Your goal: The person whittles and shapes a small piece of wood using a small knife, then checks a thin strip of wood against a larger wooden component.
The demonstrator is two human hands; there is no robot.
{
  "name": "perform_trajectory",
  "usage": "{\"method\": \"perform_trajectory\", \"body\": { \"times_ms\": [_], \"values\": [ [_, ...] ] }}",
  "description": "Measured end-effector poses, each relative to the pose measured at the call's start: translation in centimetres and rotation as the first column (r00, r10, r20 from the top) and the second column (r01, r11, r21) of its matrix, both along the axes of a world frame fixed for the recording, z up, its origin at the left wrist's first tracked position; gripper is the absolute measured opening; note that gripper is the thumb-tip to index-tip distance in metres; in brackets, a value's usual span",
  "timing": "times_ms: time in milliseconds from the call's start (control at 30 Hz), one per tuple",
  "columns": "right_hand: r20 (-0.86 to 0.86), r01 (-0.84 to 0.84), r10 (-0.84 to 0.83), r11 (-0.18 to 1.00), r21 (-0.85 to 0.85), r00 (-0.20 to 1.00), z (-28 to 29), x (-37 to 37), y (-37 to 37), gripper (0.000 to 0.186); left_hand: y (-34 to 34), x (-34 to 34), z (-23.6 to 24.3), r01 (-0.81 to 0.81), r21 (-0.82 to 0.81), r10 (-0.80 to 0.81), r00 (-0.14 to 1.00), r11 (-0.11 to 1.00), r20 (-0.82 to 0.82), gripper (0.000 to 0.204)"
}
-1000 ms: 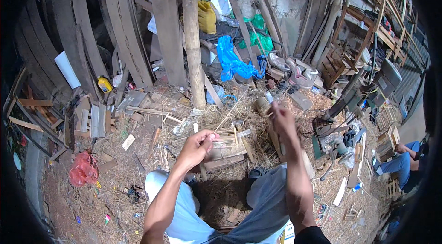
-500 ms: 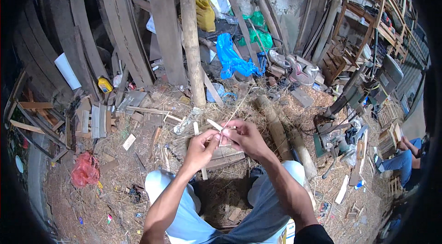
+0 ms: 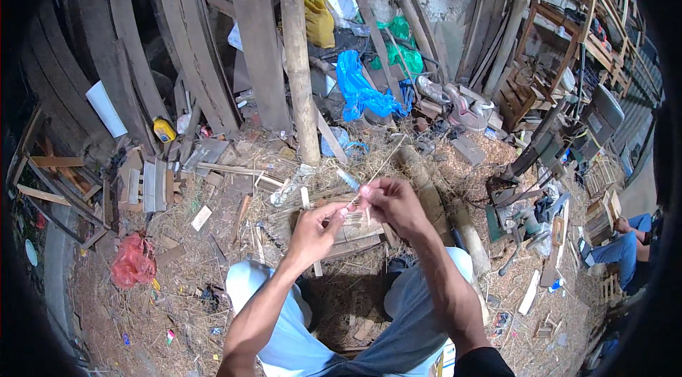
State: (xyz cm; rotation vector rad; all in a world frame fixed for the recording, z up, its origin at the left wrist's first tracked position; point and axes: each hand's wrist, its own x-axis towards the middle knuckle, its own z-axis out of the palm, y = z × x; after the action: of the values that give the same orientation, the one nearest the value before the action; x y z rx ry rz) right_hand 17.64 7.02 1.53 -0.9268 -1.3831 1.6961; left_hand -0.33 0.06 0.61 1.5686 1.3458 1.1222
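A long, thin wooden strip (image 3: pixel 387 159) slants up and away from my hands above a low wooden block. My left hand (image 3: pixel 315 233) is closed, pinching the strip's near end between thumb and fingertips. Just to the right and slightly farther off, my right hand (image 3: pixel 398 206) is closed around what looks like a knife (image 3: pixel 347 178). Its pale, bluish blade points up and to the left, and the handle is hidden in my fingers. The strip passes beside my right fingertips; whether they touch it I cannot tell. Beneath my hands lies the wooden block (image 3: pixel 348 248).
Straw and shavings cover the ground. Round logs (image 3: pixel 465 231) lie right of the block; a post (image 3: pixel 298 64) stands beyond it. A red plastic bag (image 3: pixel 133 260) lies left, a blue bag (image 3: pixel 362 89) ahead. At far right sits another person (image 3: pixel 625 245), near a metal machine (image 3: pixel 529 221).
My right hand has moved right and a little nearer, apart from my left hand. The blade has turned more upright, and more of the strip between the hands shows.
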Motion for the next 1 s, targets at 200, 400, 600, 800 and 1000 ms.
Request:
{"method": "perform_trajectory", "body": {
  "times_ms": [200, 400, 600, 800, 1000],
  "values": [
    [-0.024, 0.181, -0.183, 0.982, -0.057, 0.983, 0.5, 1.5, 1.6, 0.016, -0.3, -0.2, -0.2, 0.032, -0.007, -0.032, 0.999, 0.999, 0.014, 0.023],
    [0.021, 0.014, -0.014, 1.0, 0.016, 1.0, -0.9, 0.4, 0.3, 0.015, -0.3, -0.4, 0.2, 0.035, -0.072, -0.033, 0.999, 0.997, 0.033, 0.023],
    [-0.059, 0.2, -0.201, 0.98, -0.027, 0.978, -0.9, 2.1, 2.8, 0.017, -0.3, -0.4, 0.2, 0.08, -0.077, -0.084, 0.995, 0.994, -0.053, 0.023],
    [0.098, 0.178, -0.185, 0.981, 0.074, 0.978, -0.2, 0.7, 0.7, 0.015, -0.1, -1.1, -0.9, 0.041, -0.046, -0.041, 0.999, 0.998, 0.007, 0.019],
    [-0.106, 0.529, -0.527, 0.848, -0.011, 0.843, -0.4, 6.0, 4.6, 0.017, 0.0, -1.6, -0.2, -0.007, -0.041, 0.006, 1.0, 0.999, -0.01, 0.02]
  ]
}}
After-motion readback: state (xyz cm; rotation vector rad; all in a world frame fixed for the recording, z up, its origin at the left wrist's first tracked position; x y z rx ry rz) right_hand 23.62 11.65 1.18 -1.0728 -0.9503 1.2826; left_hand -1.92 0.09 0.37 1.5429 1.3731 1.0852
